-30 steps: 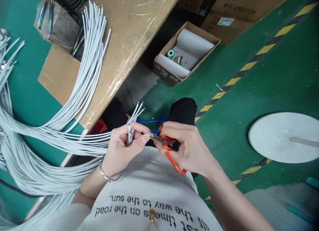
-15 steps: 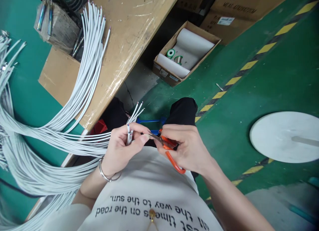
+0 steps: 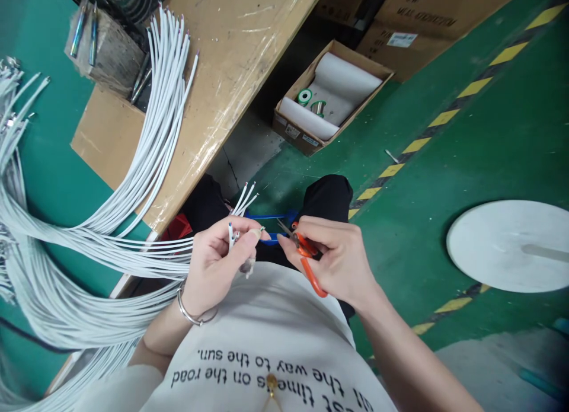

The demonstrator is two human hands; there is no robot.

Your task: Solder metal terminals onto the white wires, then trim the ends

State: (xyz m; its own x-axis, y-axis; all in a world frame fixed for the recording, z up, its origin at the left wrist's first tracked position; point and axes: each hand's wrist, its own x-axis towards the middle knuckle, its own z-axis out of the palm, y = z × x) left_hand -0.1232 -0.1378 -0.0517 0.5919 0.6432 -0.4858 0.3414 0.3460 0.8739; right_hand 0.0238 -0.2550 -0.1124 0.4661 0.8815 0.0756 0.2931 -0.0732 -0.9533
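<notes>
My left hand [image 3: 224, 252] is closed around several white cables [image 3: 243, 200], whose cut ends stick up past the fingers. Between its thumb and forefinger one cable end is pinched, with a small tip showing. My right hand [image 3: 333, 255] grips a pair of scissors [image 3: 306, 249] with orange handles, its fingers in the loops. The dark blades point toward the left hand, a small gap away from the pinched tip. A whitish scrap hangs below the left thumb. From the left hand the cables run left to a large white cable bundle [image 3: 89, 317].
Another cable bundle [image 3: 164, 104] curves over a cardboard-covered table [image 3: 231, 56]. A block [image 3: 106, 50] with metallic pens or tools stands at its back. An open carton [image 3: 329, 98] holding wire spools is on the floor. A round white stool [image 3: 511, 246] is at right.
The scissors have moved slightly right, away from the left fingertips. The cable tip between the left thumb and forefinger now shows, and a whitish scrap is visible below the thumb.
</notes>
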